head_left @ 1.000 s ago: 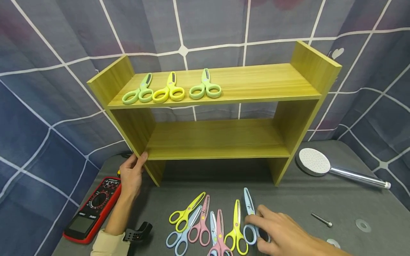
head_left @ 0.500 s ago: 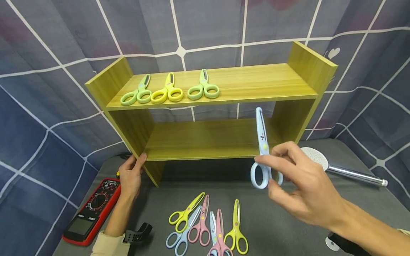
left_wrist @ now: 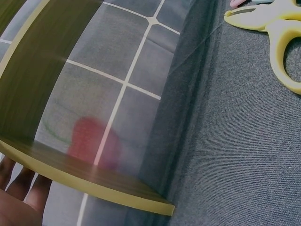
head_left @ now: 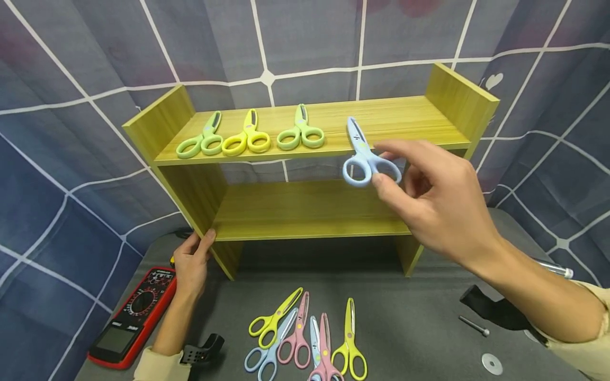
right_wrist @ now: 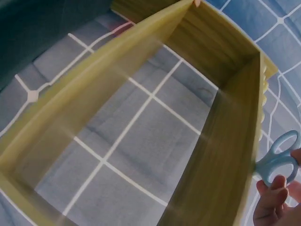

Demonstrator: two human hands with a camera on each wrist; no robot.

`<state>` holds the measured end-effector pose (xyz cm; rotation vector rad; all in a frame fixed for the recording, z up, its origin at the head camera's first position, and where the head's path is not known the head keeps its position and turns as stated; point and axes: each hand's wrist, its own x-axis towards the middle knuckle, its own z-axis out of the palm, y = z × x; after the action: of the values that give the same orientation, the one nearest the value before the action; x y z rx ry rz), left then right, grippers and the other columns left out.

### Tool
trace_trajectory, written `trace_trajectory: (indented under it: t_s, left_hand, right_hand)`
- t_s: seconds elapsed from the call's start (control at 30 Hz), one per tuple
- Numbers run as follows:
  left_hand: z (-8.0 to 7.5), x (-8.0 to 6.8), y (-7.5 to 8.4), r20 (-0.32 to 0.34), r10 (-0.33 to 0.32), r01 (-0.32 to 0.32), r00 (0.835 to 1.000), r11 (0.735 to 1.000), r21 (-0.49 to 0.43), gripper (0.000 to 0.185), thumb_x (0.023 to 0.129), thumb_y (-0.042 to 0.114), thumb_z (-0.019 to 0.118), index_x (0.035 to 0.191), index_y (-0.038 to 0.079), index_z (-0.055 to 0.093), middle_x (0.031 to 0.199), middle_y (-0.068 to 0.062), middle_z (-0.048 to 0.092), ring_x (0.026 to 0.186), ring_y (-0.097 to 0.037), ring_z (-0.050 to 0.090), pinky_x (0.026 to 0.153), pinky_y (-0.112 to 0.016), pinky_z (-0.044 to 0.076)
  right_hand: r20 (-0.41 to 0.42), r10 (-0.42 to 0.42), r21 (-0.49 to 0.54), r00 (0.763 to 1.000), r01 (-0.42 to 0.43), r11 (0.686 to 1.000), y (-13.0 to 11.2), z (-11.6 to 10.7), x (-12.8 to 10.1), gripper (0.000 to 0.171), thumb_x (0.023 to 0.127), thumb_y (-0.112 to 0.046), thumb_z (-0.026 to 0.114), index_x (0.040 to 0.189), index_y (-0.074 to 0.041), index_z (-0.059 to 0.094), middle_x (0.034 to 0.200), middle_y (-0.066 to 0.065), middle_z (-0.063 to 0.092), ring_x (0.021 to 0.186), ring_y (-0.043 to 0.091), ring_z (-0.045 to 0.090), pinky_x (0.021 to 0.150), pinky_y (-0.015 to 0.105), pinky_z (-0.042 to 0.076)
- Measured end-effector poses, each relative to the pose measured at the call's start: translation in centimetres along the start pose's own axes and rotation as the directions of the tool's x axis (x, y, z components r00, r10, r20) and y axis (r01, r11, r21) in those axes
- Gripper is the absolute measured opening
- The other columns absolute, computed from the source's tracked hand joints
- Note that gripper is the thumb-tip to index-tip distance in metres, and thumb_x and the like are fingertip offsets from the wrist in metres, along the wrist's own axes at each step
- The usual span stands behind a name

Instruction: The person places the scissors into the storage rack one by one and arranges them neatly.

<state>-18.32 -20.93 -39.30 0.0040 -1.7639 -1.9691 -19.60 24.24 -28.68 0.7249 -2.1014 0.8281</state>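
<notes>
Pale blue scissors [head_left: 366, 156] are pinched at the handle loops by my right hand [head_left: 433, 198], their blades pointing over the top board's front edge. The right wrist view shows these scissors [right_wrist: 278, 162] beside the board. My left hand [head_left: 191, 264] grips the lower left side panel of the wooden shelf [head_left: 305, 211], thumb at its front edge; its fingers [left_wrist: 40, 190] show behind the panel in the left wrist view. On the top board lie green scissors [head_left: 202, 138], yellow scissors [head_left: 249, 136] and another green pair [head_left: 300, 131], handles toward the front.
On the grey cloth lie several scissors, among them yellow ones [head_left: 350, 344] and pink ones [head_left: 297, 336]. A red multimeter [head_left: 135, 317] is at left. At right are a bolt [head_left: 474, 325], a washer [head_left: 492, 364] and a shower head handle [head_left: 555, 268], partly hidden by my arm.
My right hand has lifted the blue scissors from the table and carried them up, then left, to the top board's front edge. The left hand stays on the side panel.
</notes>
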Motion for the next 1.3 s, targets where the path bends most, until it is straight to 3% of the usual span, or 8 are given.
trace_trajectory:
  t_s: [0.1,0.17,0.43,0.57,0.83,1.0,1.1,1.3]
  left_hand:
    - [0.0,0.0,0.0,0.008,0.004,-0.004,1.0,1.0,-0.016,0.022,0.095,0.002,0.064,0.115,0.003,0.073,0.092,0.004,0.072,0.077,-0.007,0.061,0.061,-0.021,0.049]
    - [0.0,0.0,0.0,0.016,0.003,-0.003,1.0,1.0,-0.029,0.022,0.095,0.002,0.064,0.115,0.003,0.073,0.093,0.004,0.072,0.078,-0.007,0.062,0.062,-0.021,0.049]
    - [0.0,0.0,0.1,0.007,0.006,-0.006,1.0,1.0,-0.023,0.019,0.094,0.002,0.065,0.11,0.006,0.076,0.089,0.004,0.072,0.073,-0.007,0.06,0.059,-0.02,0.047]
    - [0.0,0.0,0.1,0.001,0.006,-0.006,1.0,1.0,-0.02,0.019,0.093,0.003,0.066,0.109,0.008,0.077,0.089,0.004,0.072,0.073,-0.006,0.06,0.059,-0.02,0.047]
    - [-0.1,0.0,0.1,-0.004,-0.001,0.001,1.0,1.0,-0.014,0.019,0.094,0.003,0.066,0.109,0.008,0.076,0.09,0.005,0.072,0.076,-0.006,0.061,0.06,-0.02,0.048]
    - [0.0,0.0,0.1,-0.008,0.005,-0.005,1.0,1.0,-0.01,0.02,0.094,0.003,0.065,0.112,0.005,0.075,0.09,0.004,0.072,0.076,-0.007,0.061,0.061,-0.02,0.049]
    - [0.0,0.0,0.0,-0.005,0.006,-0.006,1.0,1.0,-0.017,0.021,0.095,0.003,0.065,0.113,0.004,0.074,0.09,0.004,0.072,0.076,-0.007,0.062,0.061,-0.02,0.049]
    - [0.1,0.0,-0.1,0.003,0.009,-0.009,1.0,0.999,-0.041,0.02,0.094,0.002,0.065,0.112,0.004,0.075,0.091,0.003,0.072,0.076,-0.007,0.062,0.061,-0.02,0.05]
  right_hand:
    - [-0.025,0.053,-0.037,0.998,-0.054,0.998,-9.6,-1.7,3.8,0.04,0.088,-0.02,0.076,0.127,-0.019,0.068,0.105,-0.002,0.07,0.056,0.008,0.047,0.052,0.023,0.033]
    - [-0.052,0.086,-0.069,0.995,-0.089,0.994,-12.3,-1.9,5.3,0.035,0.089,-0.017,0.074,0.123,-0.011,0.069,0.104,0.002,0.071,0.053,0.008,0.046,0.052,0.021,0.033]
    - [0.038,0.136,-0.221,0.99,-0.125,0.967,-12.2,-1.3,8.1,0.038,0.092,-0.022,0.072,0.127,-0.009,0.066,0.104,0.009,0.073,0.054,0.022,0.039,0.061,0.037,0.032]
    - [0.071,0.148,-0.238,0.987,-0.127,0.963,-12.4,-1.3,8.2,0.039,0.092,-0.022,0.07,0.128,-0.008,0.065,0.112,0.01,0.071,0.065,0.026,0.051,0.071,0.044,0.041]
    - [-0.092,-0.065,-0.038,0.994,0.062,0.997,-13.2,0.3,2.7,0.027,0.086,-0.006,0.066,0.112,0.001,0.069,0.115,0.016,0.059,0.063,0.011,0.048,0.055,0.023,0.039]
    - [0.132,-0.07,0.098,0.989,0.058,0.993,-13.4,3.3,-5.5,0.033,0.083,-0.008,0.071,0.115,-0.006,0.068,0.108,0.007,0.057,0.069,0.005,0.05,0.055,0.018,0.043]
    - [0.413,0.043,0.096,0.91,-0.09,0.991,-13.0,4.9,-10.8,0.038,0.084,-0.017,0.076,0.121,-0.013,0.066,0.104,-0.003,0.053,0.069,0.002,0.048,0.057,0.022,0.042]
    - [0.83,0.185,0.042,0.526,-0.39,0.92,-11.5,7.0,-17.9,0.053,0.087,-0.04,0.075,0.131,-0.016,0.061,0.097,-0.007,0.043,0.064,0.001,0.04,0.053,0.023,0.038]
